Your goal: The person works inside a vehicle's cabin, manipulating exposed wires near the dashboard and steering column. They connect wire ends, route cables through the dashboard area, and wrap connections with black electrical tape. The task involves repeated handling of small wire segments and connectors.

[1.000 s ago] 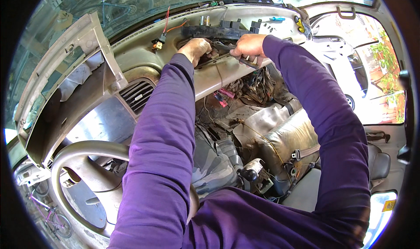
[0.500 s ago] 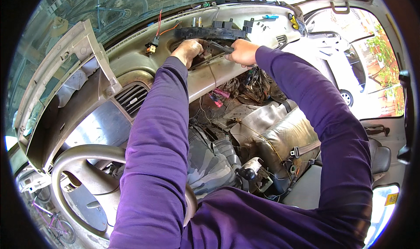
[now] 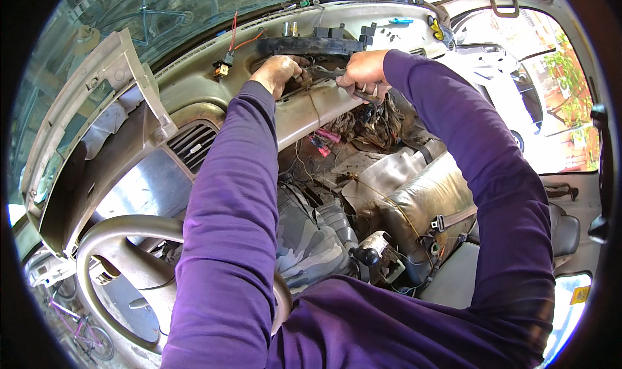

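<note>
One pliers-like tool [image 3: 368,97] crosses the near edge of the dashboard's [image 3: 299,122] opening [image 3: 303,95] – the right hand [image 3: 363,77] is closed round it. The left hand [image 3: 280,73] is curled at the opening's left end; whether it pinches anything, I cannot tell. The contents are mostly hidden. One black strip [image 3: 304,46] borders its far edge – two small cylinders [image 3: 289,29] beyond. Near the dashboard's far right corner: one blue item [image 3: 402,20].
</note>
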The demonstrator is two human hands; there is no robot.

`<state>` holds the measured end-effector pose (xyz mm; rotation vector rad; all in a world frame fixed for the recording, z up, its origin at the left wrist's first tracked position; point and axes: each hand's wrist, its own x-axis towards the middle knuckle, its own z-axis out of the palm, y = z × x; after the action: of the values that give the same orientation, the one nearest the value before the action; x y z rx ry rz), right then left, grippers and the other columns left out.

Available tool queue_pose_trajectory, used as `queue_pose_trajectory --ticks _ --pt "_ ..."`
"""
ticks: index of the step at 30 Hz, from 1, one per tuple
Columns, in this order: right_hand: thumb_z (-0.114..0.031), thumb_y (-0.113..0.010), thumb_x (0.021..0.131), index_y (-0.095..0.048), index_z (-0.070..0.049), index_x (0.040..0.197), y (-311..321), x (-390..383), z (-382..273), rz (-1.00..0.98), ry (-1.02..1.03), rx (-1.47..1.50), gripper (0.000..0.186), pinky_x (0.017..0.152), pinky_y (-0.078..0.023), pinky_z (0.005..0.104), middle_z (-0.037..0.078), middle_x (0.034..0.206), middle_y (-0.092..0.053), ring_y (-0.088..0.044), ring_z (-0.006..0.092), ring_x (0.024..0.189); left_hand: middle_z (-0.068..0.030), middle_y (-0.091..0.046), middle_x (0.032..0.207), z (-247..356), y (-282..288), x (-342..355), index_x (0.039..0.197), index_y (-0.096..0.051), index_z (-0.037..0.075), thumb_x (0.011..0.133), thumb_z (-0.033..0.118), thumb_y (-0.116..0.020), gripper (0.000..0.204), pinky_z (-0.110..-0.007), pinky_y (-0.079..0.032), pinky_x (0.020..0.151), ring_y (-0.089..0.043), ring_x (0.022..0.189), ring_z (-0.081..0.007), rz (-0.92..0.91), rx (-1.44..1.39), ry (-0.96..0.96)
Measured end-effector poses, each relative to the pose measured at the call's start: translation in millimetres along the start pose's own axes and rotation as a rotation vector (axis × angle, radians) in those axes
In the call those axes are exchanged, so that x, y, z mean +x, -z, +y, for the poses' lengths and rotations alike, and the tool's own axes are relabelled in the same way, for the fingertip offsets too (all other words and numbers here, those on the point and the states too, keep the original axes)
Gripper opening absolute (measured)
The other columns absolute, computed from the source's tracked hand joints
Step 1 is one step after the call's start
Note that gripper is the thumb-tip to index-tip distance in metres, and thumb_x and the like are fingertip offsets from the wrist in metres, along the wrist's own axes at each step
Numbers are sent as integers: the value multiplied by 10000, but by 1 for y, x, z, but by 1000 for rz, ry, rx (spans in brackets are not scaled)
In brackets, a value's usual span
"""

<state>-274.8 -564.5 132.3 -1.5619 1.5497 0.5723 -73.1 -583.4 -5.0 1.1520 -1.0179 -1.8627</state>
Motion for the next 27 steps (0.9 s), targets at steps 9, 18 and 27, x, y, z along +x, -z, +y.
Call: queue_pose_trajectory --ticks 9,18,27 --pt "-389 -537 1026 -643 24 1131 5 9 -1 -24 -22 58 439 798 -614 550 199 1031 -702 -712 309 822 -83 -643 930 -2 0 4 1176 -639 -32 885 -65 -475 335 -299 -458 788 -559 828 -178 0 -12 -2" --pt "-396 -544 1028 -623 57 1108 2 11 -4 -19 -13 161 466 831 -588 558 217 1078 -687 -707 374 935 -85 -645 934 2 -2 -3 1181 -636 -33 880 -71 -485 339 -299 -456 798 -564 828 -182 -32 18 -42" --pt "-419 -538 1031 -618 51 1148 3 17 1 -55 1 182 491 831 -585 575 228 1092 -675 -690 385 1004 -74 -645 994 -1 -1 1 1196 -640 -13 898 -70 -464 350 -308 -459 817 -569 882 -179 -14 -12 -6"
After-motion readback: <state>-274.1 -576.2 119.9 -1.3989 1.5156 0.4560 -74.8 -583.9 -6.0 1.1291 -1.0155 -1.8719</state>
